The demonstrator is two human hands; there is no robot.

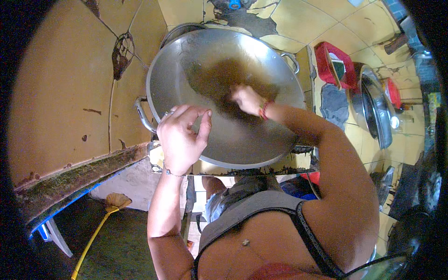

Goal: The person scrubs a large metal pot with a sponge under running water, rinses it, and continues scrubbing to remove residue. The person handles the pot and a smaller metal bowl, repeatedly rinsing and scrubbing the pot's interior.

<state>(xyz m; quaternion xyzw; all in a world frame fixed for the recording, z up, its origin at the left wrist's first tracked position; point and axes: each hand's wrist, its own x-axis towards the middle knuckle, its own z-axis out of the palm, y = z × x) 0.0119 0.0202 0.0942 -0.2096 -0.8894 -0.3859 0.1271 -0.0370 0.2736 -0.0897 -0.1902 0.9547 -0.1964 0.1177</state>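
A large round metal wok (196,140) fills the space before me, its inner wall shiny and its bottom marked by a dark brown patch. Over its front left rim lies my left hand (183,134), fingers bent inward and thumb close to the index finger; whether it grips the rim I cannot tell. My right hand (246,99) reaches down inside, over the dark patch, with fingers curled. It is blurred, so anything held under it is hidden. Loop handles stick out at the left (142,115) and the upper right (292,61).
A tiled wall (66,87) stands close on the left. To the right, a red plastic basket (322,59), a grey cloth (334,103) and metal basins (364,101) sit on the tiled counter. A yellow-handled broom (94,232) leans at the lower left.
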